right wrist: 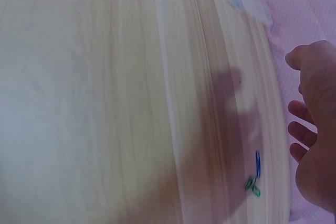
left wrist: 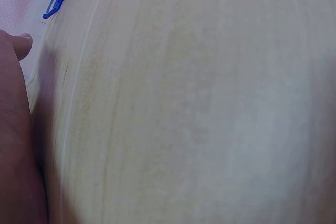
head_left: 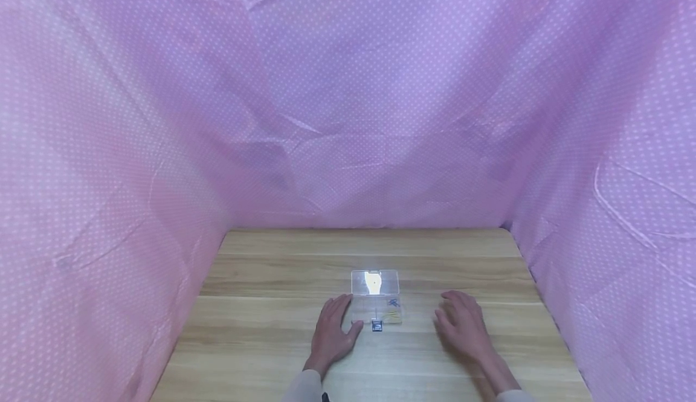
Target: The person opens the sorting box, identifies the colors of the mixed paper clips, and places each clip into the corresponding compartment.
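A clear plastic compartment box (head_left: 357, 309) lies on the table with its transparent lid (head_left: 360, 282) raised at the back. Small blue pieces (head_left: 394, 303) and yellow pieces (head_left: 391, 315) lie in its right compartments. At its front edge is a blue latch (left wrist: 54, 3). My left hand (head_left: 333, 335) rests along the box's left side, fingers extended and thumb near the front corner. To the right of the box, my right hand (head_left: 463, 324) hovers over the table, fingers loosely bent, holding nothing. Below it lie a blue paper clip (right wrist: 258, 163) and green paper clips (right wrist: 253, 186).
The wood-grain table (head_left: 261, 305) is enclosed at the back and sides by pink dotted cloth (head_left: 375, 172). Bright light glares off the lid. In the head view, the loose clips are hidden by the right hand.
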The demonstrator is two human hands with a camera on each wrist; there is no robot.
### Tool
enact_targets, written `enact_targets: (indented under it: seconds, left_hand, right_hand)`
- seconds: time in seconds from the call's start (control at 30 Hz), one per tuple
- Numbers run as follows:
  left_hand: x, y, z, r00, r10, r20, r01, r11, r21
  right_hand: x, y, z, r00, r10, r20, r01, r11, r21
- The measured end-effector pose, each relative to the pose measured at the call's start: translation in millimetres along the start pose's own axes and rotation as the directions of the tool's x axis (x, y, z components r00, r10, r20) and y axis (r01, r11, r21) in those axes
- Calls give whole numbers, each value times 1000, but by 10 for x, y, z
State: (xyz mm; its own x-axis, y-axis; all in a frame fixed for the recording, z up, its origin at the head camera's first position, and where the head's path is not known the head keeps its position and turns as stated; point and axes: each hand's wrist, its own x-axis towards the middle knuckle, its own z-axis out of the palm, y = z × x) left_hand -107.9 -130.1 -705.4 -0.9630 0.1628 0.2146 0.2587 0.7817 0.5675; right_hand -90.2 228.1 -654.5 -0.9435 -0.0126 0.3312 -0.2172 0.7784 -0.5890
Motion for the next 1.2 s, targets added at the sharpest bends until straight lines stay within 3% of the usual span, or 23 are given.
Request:
enact_targets:
  seconds: [0.57,0.97,1.2]
  left_hand:
    - [0,3,-1,1000,4,-1,-4,1000,2]
    - [-16,0,11,999,20,-29,-19,999,32]
    - [-19,3,12,999,24,-29,-23,999,42]
  right_hand:
    - [-143,358,-209,999,36,-40,-37,999,-7]
    - [-206,498,-280,989,145,31,-143,989,-46]
    - [-218,540,-243,988,153,23,-152,987,-58]
